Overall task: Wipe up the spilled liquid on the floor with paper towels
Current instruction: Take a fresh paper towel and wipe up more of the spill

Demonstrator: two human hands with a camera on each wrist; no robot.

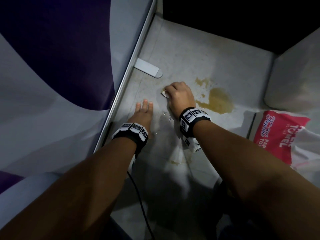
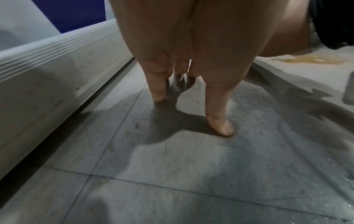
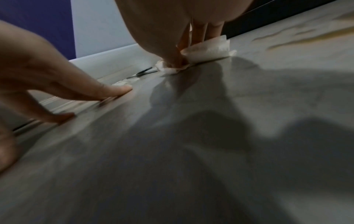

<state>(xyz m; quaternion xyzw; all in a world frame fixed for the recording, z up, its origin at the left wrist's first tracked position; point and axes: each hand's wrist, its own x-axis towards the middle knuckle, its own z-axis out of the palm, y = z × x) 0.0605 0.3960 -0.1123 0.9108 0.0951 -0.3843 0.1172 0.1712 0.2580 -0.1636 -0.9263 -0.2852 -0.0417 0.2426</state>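
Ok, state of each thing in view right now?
Right hand: holding a crumpled paper towel against the floor.
Left hand: fingers spread, resting on the floor.
Spill: yellowish puddle, not yet wiped.
Towel pack: lying on the floor.

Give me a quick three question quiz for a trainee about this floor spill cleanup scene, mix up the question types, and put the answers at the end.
1. True or false: the left hand holds the paper towel.
2. Which lies nearest the paper towel pack? A) the left hand B) the yellowish puddle C) the metal door stop
3. Fill in: the right hand presses the wadded towel against the ____.

Key: 1. False, its fingers rest spread on the bare floor; the right hand holds the towel. 2. B. 3. floor.
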